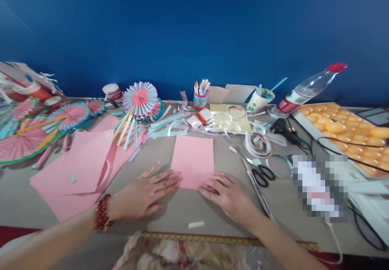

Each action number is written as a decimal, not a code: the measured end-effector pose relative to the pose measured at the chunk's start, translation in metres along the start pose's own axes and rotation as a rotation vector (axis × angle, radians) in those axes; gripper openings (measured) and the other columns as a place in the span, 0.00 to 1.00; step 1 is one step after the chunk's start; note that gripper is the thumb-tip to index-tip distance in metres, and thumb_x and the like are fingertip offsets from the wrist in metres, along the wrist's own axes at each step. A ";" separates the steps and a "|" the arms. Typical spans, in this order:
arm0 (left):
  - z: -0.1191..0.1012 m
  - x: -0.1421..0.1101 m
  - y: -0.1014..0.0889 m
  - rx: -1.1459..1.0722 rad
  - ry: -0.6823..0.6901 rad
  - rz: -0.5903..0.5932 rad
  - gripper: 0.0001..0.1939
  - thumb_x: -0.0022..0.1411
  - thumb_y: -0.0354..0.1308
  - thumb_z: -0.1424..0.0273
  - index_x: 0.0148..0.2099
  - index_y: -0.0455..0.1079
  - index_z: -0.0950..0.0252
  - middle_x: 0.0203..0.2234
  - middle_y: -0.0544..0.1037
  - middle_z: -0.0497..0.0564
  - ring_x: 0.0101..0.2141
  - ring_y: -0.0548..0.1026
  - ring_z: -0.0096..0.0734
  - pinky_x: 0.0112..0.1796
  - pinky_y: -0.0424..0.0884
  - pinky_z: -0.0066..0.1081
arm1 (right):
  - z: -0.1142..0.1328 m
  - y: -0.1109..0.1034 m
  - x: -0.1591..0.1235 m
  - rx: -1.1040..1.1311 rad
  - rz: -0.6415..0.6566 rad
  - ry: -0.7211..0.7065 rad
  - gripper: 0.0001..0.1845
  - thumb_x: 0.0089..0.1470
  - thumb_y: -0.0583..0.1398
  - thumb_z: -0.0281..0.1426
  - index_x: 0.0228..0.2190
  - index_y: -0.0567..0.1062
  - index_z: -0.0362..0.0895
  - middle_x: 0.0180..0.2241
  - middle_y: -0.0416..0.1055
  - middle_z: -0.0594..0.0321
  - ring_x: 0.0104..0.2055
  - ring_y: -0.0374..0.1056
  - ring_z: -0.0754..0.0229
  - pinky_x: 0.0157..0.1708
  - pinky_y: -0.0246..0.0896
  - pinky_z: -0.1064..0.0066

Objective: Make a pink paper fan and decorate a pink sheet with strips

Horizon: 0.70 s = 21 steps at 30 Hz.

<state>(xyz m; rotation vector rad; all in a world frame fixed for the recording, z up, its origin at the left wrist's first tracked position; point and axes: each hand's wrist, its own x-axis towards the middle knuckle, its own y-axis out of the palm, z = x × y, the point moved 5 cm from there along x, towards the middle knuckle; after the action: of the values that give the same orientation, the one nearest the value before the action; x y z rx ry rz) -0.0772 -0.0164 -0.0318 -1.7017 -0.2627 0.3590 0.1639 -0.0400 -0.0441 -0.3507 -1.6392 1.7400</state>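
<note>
A pink paper sheet point(192, 156) lies flat on the grey table in front of me. My left hand point(152, 191) rests palm down with its fingers stretched and apart, the fingertips over the sheet's lower left edge. At the lower right corner is my right hand point(229, 195), its fingers bent in and its thumb over the near edge, closed about that corner. What lies under the bent fingers is hidden. Nearer me is a small white strip point(196, 224). A lilac box-cutter-like tool point(258, 191) and black-handled scissors point(263, 175) lie right of my right hand.
Larger pink sheets point(86, 160) and folded paper fans point(140, 100) occupy the left. Along the blue wall stand a pen cup point(201, 99), a paper cup point(258, 101) and a tilted-looking bottle point(299, 96). White ribbon rolls point(257, 144), a glue gun point(282, 128) and cables lie at right.
</note>
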 end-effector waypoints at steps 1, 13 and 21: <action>0.001 -0.004 0.001 -0.009 -0.004 0.000 0.34 0.68 0.48 0.65 0.72 0.40 0.61 0.68 0.50 0.52 0.67 0.46 0.40 0.64 0.28 0.49 | 0.000 0.001 -0.001 0.002 -0.001 0.002 0.19 0.60 0.58 0.25 0.51 0.73 0.51 0.43 0.75 0.60 0.46 0.64 0.57 0.54 0.57 0.59; 0.006 -0.015 0.013 -0.054 -0.027 0.012 0.33 0.72 0.43 0.56 0.72 0.37 0.59 0.68 0.51 0.50 0.68 0.45 0.39 0.64 0.26 0.46 | 0.001 -0.007 -0.034 -0.049 -0.032 0.052 0.25 0.57 0.50 0.17 0.53 0.72 0.45 0.52 0.73 0.61 0.52 0.63 0.58 0.59 0.56 0.58; 0.004 -0.015 0.013 -0.030 -0.034 -0.013 0.33 0.72 0.46 0.58 0.72 0.38 0.60 0.68 0.52 0.51 0.67 0.46 0.37 0.65 0.29 0.45 | 0.005 -0.018 -0.017 -0.020 -0.023 0.174 0.17 0.54 0.56 0.22 0.45 0.75 0.45 0.45 0.75 0.60 0.47 0.65 0.57 0.59 0.53 0.57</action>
<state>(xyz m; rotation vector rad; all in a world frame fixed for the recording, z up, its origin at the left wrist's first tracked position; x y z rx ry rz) -0.0924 -0.0205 -0.0441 -1.7238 -0.3053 0.3766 0.1786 -0.0561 -0.0308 -0.4768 -1.5307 1.6298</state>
